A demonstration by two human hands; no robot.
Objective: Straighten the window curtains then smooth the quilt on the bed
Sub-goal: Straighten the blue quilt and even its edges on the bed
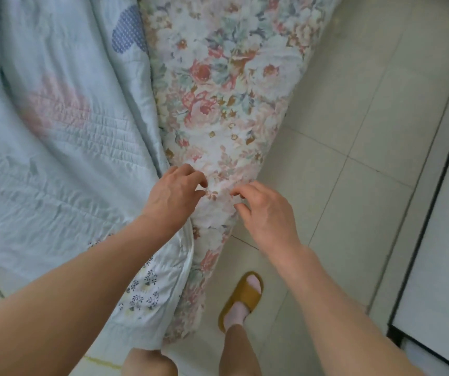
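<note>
At the bed's near edge, the left hand (174,195) and the right hand (265,213) sit close together over the floral cover (217,104) that drapes down the side of the bed. Both hands have curled fingers with the tips at the fabric. Whether either hand has actually pinched the cloth cannot be determined from this view. The paired position suggests the hands are set to take a fold between them and pull it taut.

The quilt (63,147), pale blue with stitched rows and faded pink and blue patches, lies just left of the left hand. It is creased and bunched. Its lower edge (142,289) is turned back, exposing a small-flower lining. Smoothing is therefore judged not yet complete.

The curtains are not in view, so their condition cannot be verified.

A foot in a yellow slipper (242,299) stands on the tiled floor (353,131) beside the hanging cover, which places the body square to the edge.

No open container is visible. A white unit (440,240) with a dark rim stands at the far right, and its contents, if any, do not show.
</note>
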